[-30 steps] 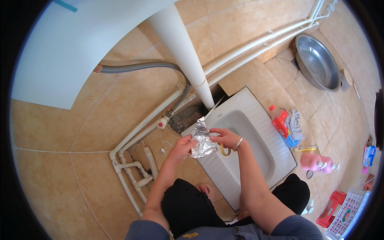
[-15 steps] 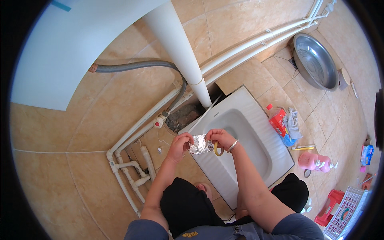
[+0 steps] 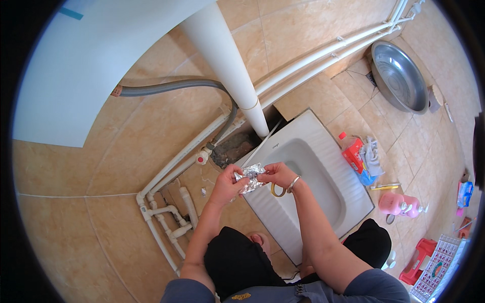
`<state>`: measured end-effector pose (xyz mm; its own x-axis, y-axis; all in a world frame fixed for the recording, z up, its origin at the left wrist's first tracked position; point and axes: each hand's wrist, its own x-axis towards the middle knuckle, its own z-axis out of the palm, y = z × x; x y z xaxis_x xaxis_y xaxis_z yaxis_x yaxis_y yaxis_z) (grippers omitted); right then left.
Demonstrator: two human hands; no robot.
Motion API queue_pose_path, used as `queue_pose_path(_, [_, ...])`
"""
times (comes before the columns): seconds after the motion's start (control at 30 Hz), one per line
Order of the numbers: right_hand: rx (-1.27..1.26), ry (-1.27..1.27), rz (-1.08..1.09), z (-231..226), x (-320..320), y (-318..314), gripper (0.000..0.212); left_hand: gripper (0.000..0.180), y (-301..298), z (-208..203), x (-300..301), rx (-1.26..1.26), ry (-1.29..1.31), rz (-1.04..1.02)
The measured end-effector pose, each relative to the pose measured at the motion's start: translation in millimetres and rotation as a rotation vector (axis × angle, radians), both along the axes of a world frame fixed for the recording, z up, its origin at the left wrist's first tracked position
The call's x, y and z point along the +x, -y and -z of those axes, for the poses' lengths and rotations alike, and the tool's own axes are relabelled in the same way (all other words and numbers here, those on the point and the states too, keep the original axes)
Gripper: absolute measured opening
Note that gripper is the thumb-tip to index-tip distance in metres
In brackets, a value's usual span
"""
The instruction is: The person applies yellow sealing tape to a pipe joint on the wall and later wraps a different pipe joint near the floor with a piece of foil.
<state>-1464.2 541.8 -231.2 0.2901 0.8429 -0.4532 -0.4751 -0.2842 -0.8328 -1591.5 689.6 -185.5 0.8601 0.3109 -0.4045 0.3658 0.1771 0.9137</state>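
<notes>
A crumpled piece of aluminium foil is stretched between my two hands above the left edge of a white squat toilet. My left hand pinches the foil's left side with bent fingers. At its right side, my right hand has thumb and fingers closed on it. Below my right fingers hangs a yellowish ring that looks like a roll of tape; how it is held is partly hidden. A bracelet circles my right wrist.
White pipes and a red-centred valve run along the wall at left, beside a rough floor hole. Right of the toilet are a red-capped bottle, a cloth and pink pump bottles. A metal basin stands farther back.
The foil has been tilted and looks more creased. My left fingers have moved onto its face, and my right fingers have come inward over its right part.
</notes>
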Motion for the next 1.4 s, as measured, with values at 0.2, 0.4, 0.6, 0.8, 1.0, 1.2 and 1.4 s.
queue_pose_path(0.2, [-0.03,0.025,0.05,0,-6,0,0.018,0.04,2,-12,2,-0.114,0.053,-0.039])
queue_pose_path(0.4, [-0.038,0.048,0.084,-17,-10,-3,0.017,0.029,-6,7,-5,-0.104,-0.031,-0.048])
queue_pose_path(0.6, [0.044,0.065,-0.042,4,-1,-13,0.016,0.02,-8,-8,2,0.0,-0.065,-0.007])
queue_pose_path(0.8, [-0.001,0.284,0.26,10,15,-40,0.016,0.011,-50,-47,1,0.562,0.05,-0.317])
queue_pose_path(1.0, [-0.17,0.643,0.184,-7,21,-93,0.026,0.012,-94,-46,5,0.904,-0.007,-0.318])
queue_pose_path(1.2, [-0.122,0.626,0.265,8,19,-124,0.024,0.015,-83,-37,16,0.944,-0.133,-0.267])
queue_pose_path(1.4, [-0.141,0.752,0.011,2,31,-134,0.022,0.018,-69,-38,28,1.405,-0.154,-0.085])
